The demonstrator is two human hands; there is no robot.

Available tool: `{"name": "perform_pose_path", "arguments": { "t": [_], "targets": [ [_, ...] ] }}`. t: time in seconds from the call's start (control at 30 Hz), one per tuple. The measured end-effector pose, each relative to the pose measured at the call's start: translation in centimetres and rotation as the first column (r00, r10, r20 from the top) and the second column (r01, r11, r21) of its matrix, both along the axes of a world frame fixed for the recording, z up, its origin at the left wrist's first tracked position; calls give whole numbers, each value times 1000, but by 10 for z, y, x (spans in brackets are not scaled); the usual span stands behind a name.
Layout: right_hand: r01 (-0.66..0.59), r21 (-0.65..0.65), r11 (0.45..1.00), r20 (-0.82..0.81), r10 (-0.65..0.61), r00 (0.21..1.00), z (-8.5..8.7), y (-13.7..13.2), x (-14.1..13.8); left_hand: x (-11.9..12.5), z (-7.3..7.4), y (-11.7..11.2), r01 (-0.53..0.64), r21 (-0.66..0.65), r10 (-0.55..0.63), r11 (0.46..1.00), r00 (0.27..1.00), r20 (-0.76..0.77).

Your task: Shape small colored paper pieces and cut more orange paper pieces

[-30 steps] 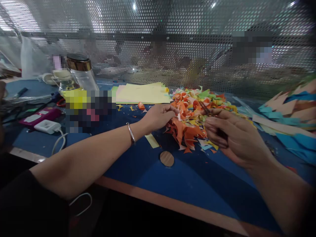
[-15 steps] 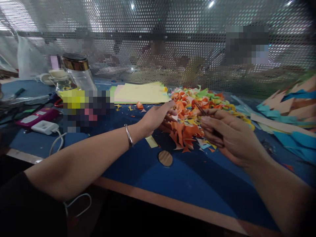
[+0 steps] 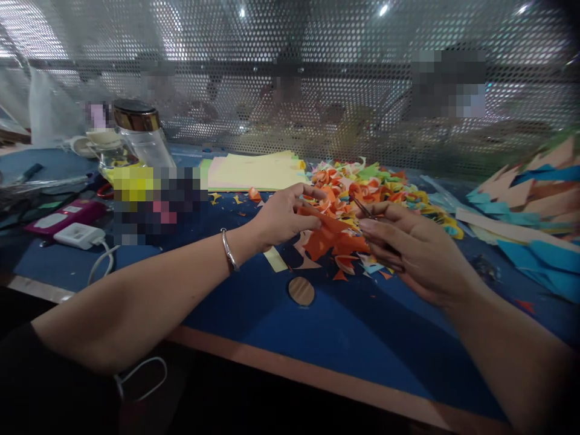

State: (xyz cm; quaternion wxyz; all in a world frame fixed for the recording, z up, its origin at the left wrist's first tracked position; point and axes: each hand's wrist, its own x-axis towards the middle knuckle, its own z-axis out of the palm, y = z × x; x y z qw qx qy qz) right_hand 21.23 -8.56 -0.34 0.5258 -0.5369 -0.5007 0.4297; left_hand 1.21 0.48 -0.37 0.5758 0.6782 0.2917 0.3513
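My left hand [image 3: 286, 219], with a silver bracelet on its wrist, has thumb and fingers closed on a cut piece of orange paper [image 3: 324, 234]. More cut paper in orange and pale pink lies just under it. My right hand [image 3: 410, 251] grips thin dark tweezers [image 3: 361, 207], whose tips point up and left toward the paper pile. Behind both hands spreads a heap of curled paper pieces [image 3: 378, 181] in orange, green, yellow and pink. A small round cardboard disc [image 3: 301, 292] lies on the blue table in front of the hands.
Stacked yellow, pink and green sheets [image 3: 258, 172] lie behind my left hand. Folded peach and blue paper [image 3: 528, 205] is at the right. At the left stand a lidded bottle [image 3: 142, 136], a magenta box [image 3: 66, 216] and a white plug [image 3: 80, 235]. A perforated metal screen [image 3: 254, 84] closes the back.
My left hand has shifted slightly and now lifts an orange paper piece beside the heap. The right hand with the tweezers has moved a little left.
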Motion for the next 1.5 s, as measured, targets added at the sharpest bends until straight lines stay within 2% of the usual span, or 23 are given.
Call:
{"name": "perform_pose_path", "arguments": {
  "t": [0.13, 0.27, 0.4, 0.5, 0.57, 0.63, 0.8, 1.1, 1.37, 1.5],
  "targets": [
    [-42, -28, 999, 39, 43, 998, 0, -1, -1, 3, 0, -6, 88, -53, -84, 995, 994, 76],
    [-26, -28, 999, 100, 28, 995, -1, -1, -1, 6, 2, -13, 114, -178, -77, 977, 977, 199],
    [-71, -12, 997, 128, 72, 989, -2, 0, 0, 10, 0, -18, 164, -353, -46, 921, 946, 320],
    [-78, 5, 997, 126, 76, 989, -4, 0, 0, 13, -5, -20, 231, -421, -85, 877, 937, 338],
    [-72, 20, 997, 123, 69, 990, -4, -1, -1, 14, -10, -19, 231, -436, -92, 870, 944, 316],
    [-74, 40, 996, 109, 70, 992, -4, -2, -1, 14, -12, -17, 178, -450, -50, 875, 958, 283],
    [-53, 83, 995, 58, 49, 997, -5, -4, 1, 12, -8, -16, 83, -479, 61, 874, 959, 278],
    [-49, 70, 996, 272, 29, 962, -5, 0, 5, 10, -3, -18, 161, -451, 43, 878, 912, 408],
    [-54, 92, 994, 341, 19, 940, -2, -3, 6, 10, -2, -18, 144, -440, 51, 886, 914, 402],
    [-82, 109, 991, 400, 32, 916, 3, -5, 3, 10, -1, -18, 179, -429, 18, 885, 909, 417]
  ]
}}
